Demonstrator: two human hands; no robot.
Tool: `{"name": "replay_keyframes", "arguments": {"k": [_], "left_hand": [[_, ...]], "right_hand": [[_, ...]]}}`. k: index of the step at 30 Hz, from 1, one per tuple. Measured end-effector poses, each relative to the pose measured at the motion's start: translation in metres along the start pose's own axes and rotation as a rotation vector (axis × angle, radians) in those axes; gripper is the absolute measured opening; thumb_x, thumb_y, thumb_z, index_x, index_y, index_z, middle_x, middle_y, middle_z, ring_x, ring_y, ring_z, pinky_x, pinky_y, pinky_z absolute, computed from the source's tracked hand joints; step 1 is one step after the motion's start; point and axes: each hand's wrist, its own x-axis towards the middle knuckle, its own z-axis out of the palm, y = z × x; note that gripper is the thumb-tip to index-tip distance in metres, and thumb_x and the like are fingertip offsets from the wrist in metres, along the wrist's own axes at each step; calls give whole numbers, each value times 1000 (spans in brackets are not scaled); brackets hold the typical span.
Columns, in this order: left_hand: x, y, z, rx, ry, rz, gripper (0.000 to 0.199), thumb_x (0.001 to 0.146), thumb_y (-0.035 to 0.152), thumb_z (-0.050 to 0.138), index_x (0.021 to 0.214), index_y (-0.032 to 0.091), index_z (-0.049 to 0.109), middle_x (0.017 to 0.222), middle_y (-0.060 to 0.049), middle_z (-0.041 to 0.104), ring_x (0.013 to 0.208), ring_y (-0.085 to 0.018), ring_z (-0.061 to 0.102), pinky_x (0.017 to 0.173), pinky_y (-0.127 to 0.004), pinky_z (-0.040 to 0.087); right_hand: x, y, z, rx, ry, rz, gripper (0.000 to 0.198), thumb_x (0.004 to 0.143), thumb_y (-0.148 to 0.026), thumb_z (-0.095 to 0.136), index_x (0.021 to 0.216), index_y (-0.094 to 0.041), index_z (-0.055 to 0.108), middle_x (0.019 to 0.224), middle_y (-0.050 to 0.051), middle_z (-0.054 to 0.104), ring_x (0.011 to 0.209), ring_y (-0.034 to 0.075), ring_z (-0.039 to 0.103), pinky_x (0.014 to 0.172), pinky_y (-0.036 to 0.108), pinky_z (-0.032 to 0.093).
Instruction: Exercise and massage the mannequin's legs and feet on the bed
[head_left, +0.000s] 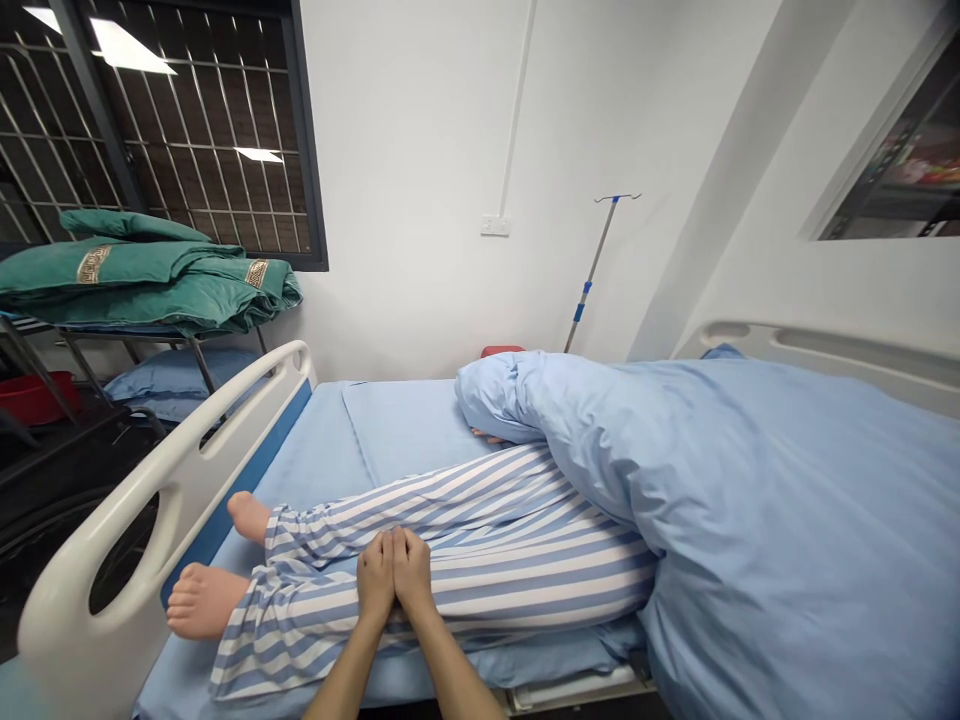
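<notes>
A figure lies on the bed in blue-and-white striped trousers [525, 580], with both bare feet showing, the nearer foot [202, 602] and the farther foot [249, 516]. My left hand [375, 572] and my right hand [412, 568] rest side by side on the nearer leg, around the knee or shin. Their fingers bend over the leg's far side, so the fingertips are hidden. A light blue quilt [720, 500] covers the upper body. Part of the figure's hand [489, 436] peeks out from under the quilt's edge.
The bed's white footboard [172, 500] stands at left, its headboard [840, 355] at right. Behind the bed are an IV pole [592, 275] and a wall socket [495, 226]. Folded green quilts [150, 275] lie on a rack, with a red basin [37, 397] below.
</notes>
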Motion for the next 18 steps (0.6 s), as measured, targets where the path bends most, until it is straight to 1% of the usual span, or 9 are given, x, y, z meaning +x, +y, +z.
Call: {"name": "replay_keyframes", "arguments": {"k": [4,8,11,14,18], "left_hand": [[-1,-1,0,51,-17,11,29,86,30,29,74,20,53,75,-5,63,75,-17,59,69,-27,39],[-3,5,-1,104,-37,-17,32,88,30,27,74,20,53,75,-5,64,75,-17,59,69,-26,36],[-5,10,-1,151,-53,-18,33,89,31,27,73,20,55,77,-5,65,75,-16,58,68,-26,35],[-6,12,-1,205,-41,-14,33,89,30,28,73,20,56,76,-5,65,75,-16,58,68,-25,34],[-7,12,1,294,-62,69,29,87,26,33,78,20,59,78,-5,65,74,-15,57,66,-24,33]], "right_hand": [[1,-1,-3,-64,-22,-23,42,87,-36,33,54,-18,52,51,2,55,50,13,46,48,23,28],[7,-3,-19,-204,-94,-98,42,88,-34,33,56,-19,56,54,3,59,50,13,47,50,24,25],[10,-1,-31,-262,-128,-151,43,89,-34,33,57,-19,57,55,3,60,51,13,48,51,25,23],[9,4,-36,-289,-128,-156,43,89,-33,32,58,-19,57,55,3,60,51,12,48,52,26,21],[3,10,-35,-343,-113,-134,41,90,-32,32,59,-18,55,57,3,60,53,12,49,53,26,19]]}}
